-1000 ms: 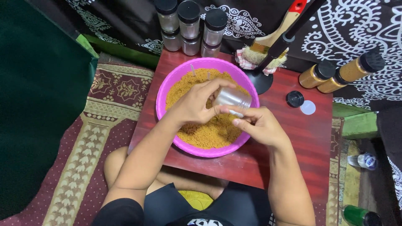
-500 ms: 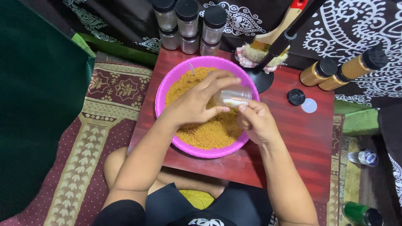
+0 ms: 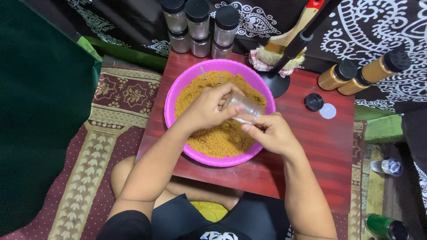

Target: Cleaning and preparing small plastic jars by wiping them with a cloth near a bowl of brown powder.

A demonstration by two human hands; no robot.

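Observation:
A pink plastic bowl (image 3: 171,95) filled with orange-brown powder (image 3: 213,138) sits on a small red wooden table (image 3: 324,142). Over the bowl, my left hand (image 3: 207,106) grips a small clear jar (image 3: 245,108) lying on its side. My right hand (image 3: 271,133) is just below and to the right of it, fingertips touching the jar's lower edge. A black jar lid (image 3: 314,102) and a white round liner disc (image 3: 328,111) lie on the table to the right of the bowl.
Several black-lidded clear jars (image 3: 199,24) are stacked at the table's back edge. Two filled jars (image 3: 364,73) lie at the back right beside a black stand (image 3: 278,82) and a wooden brush (image 3: 284,42). A patterned rug (image 3: 102,133) and bottles (image 3: 387,226) lie on the floor.
Both hands and the jar have shifted slightly lower over the bowl. My left hand has closed more around the jar, and the right hand has slid to its lower edge.

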